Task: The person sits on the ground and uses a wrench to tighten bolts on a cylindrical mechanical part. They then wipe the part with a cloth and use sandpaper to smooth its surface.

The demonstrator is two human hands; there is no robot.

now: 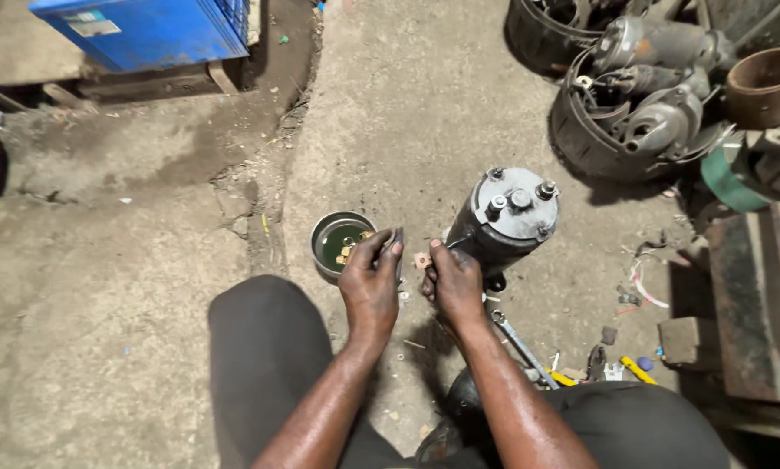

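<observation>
My left hand [371, 282] is closed on a small dark part at its fingertips, just beside a round metal bowl [323, 227] holding green liquid and small brass pieces. My right hand [453, 282] grips a thin tool whose tip points at the black cylindrical motor [503, 221] standing upright on the concrete floor. The motor's grey end cap carries several bolts and terminals. A small brass piece [422, 260] lies on the floor between my two hands.
A wrench [520, 346] and yellow-handled tools [637, 369] lie near my right knee. Piled motor housings [641, 95] fill the upper right, a rusty metal block [759, 304] the right edge. A blue crate [147, 30] sits at the upper left.
</observation>
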